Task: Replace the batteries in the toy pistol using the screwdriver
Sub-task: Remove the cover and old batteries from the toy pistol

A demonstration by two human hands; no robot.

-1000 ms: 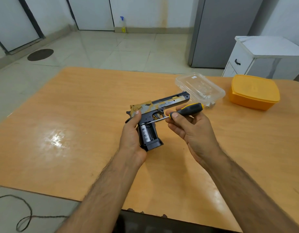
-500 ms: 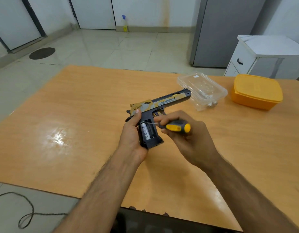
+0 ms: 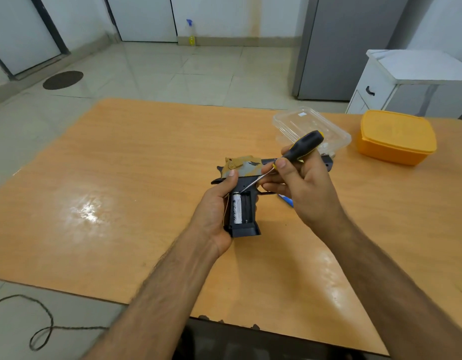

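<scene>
My left hand [image 3: 216, 209] grips the toy pistol [image 3: 244, 167] by its black handle, above the wooden table [image 3: 136, 193]. The pistol's battery compartment is uncovered and shows one white battery [image 3: 237, 208] beside an empty slot. My right hand [image 3: 306, 188] holds the black-and-yellow screwdriver [image 3: 300, 149] by the handle, which slants up to the right. The thin metal shaft points down-left, and its tip sits at the top of the compartment. My right hand hides most of the barrel.
A clear plastic container [image 3: 311, 127] with small parts lies behind the pistol. An orange lidded box [image 3: 396, 136] stands at the right. A small blue object [image 3: 287, 201] peeks out under my right hand. The table's near edge is chipped; a cord lies on the floor at left.
My right hand has swung the screwdriver handle from low beside the grip up to the right. The tip stays at the compartment. The pistol has hardly moved.
</scene>
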